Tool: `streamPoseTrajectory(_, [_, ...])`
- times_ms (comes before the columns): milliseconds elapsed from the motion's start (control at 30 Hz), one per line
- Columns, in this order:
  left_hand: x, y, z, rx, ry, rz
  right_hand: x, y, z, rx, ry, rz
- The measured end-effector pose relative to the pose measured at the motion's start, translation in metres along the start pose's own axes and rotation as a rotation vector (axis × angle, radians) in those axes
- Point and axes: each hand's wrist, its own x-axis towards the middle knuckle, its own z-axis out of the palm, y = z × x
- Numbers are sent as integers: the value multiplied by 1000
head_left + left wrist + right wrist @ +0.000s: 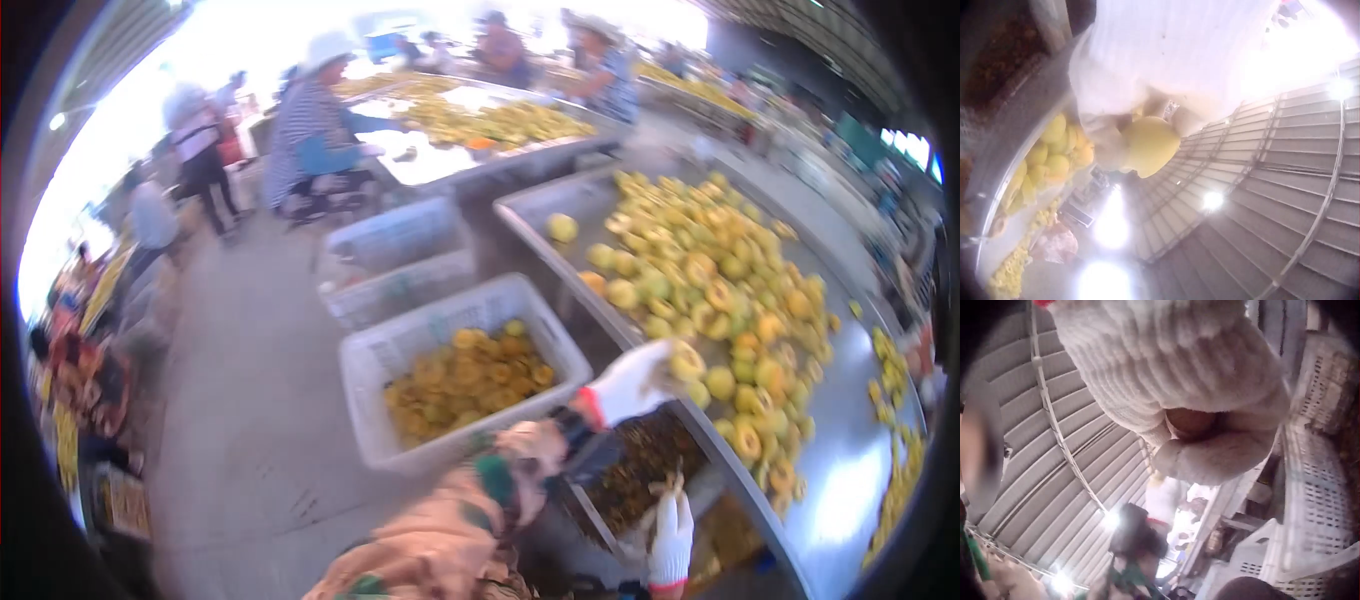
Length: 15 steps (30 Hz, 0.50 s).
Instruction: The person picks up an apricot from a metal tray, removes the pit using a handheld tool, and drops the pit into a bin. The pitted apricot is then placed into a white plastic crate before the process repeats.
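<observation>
My left hand (632,386), in a white knit glove with a red cuff, grips a yellow peach (1150,147) at the near rim of a metal tray. In the left wrist view, part of the peach shows below the gloved fingers. Lower in the head view, my right hand (672,540) is over a bin of dark scraps (640,470). Its gloved fingers curl round a small brownish object (1191,422), mostly hidden, whose kind I cannot tell. Many yellow peaches (745,330), some with hollow centres, lie heaped in the tray (850,480) beyond the left hand.
A white crate (360,385) of yellow fruit pieces stands left of the tray, with another pale crate (400,245) behind it. People work at a second metal table (470,175) farther back. Grey floor (250,400) runs along the left.
</observation>
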Motion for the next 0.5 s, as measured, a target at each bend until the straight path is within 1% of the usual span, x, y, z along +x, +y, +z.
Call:
streamPoseTrajectory(33, [-16, 0, 3, -31, -56, -19, -6, -22, 7, 84, 0, 44])
streamPoseTrajectory(67, [-29, 0, 5, -56, -107, -27, -8, -29, 11, 115, -6, 8])
streamPoseTrajectory(100, [-41, -1, 9, -45, -97, -21, -7, -33, 16, 185, -22, -20])
streamPoseTrajectory(133, [-52, -3, 14, -30, -82, -9, -6, -36, 21, 274, -37, 6])
streamPoseTrajectory(167, [-58, -6, 13, -3, -24, 7, -6, -43, 27, 275, -52, 12])
streamPoseTrajectory(200, [-65, -6, 13, 5, -36, -3, -6, -48, 30, 277, -73, 18])
streamPoseTrajectory(267, [-80, -10, 20, 26, 50, 55, 0, -44, 38, 314, -88, 0])
streamPoseTrajectory(367, [-92, -16, 26, 116, 63, 184, -2, -45, 47, 357, -90, 57])
streamPoseTrajectory(467, [-100, -17, 30, 55, 56, 186, -3, -43, 53, 391, -95, 105])
streamPoseTrajectory(500, [-104, -17, 35, 26, 81, 197, -4, -43, 56, 396, -93, 108])
